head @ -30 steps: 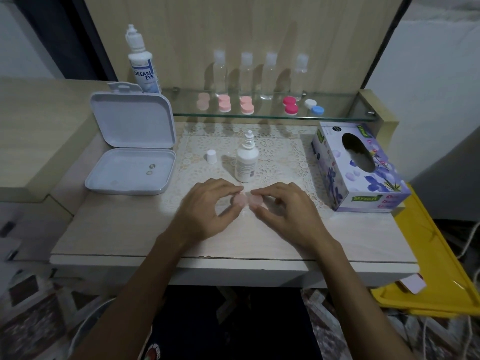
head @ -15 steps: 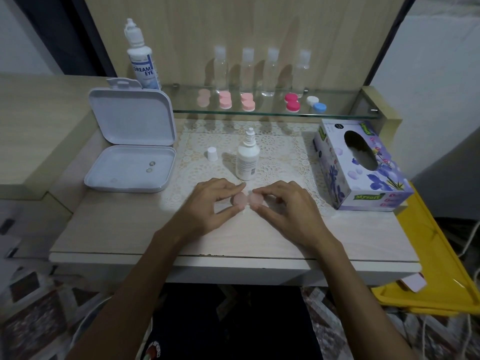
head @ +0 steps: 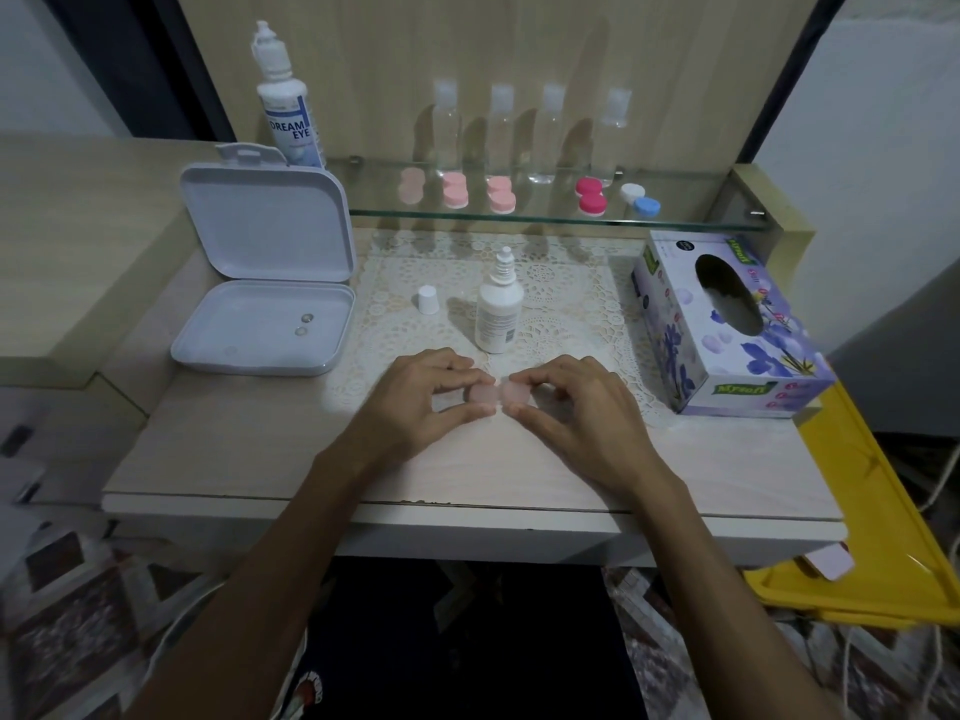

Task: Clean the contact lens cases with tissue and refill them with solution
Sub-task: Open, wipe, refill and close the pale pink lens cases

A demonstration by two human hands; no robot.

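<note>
A pale pink contact lens case (head: 498, 394) with two round caps lies on the lace mat near the table's front. My left hand (head: 421, 402) pinches its left cap between thumb and fingers. My right hand (head: 576, 407) pinches its right cap the same way. Just behind the hands stands a small white solution bottle (head: 497, 314) with its nozzle bare, and its white cap (head: 427, 299) sits to the left. The floral tissue box (head: 727, 324) stands at the right. Several more lens cases (head: 501, 194) line the glass shelf.
An open white plastic box (head: 265, 324) holding two small lenses sits at the left. A tall Dream Eye bottle (head: 285, 103) and several clear bottles (head: 550, 132) stand at the back. A yellow tray (head: 883, 553) lies below the table's right edge.
Both hands stay on the pink case with only slight finger shifts at its caps. The view has tilted a little.
</note>
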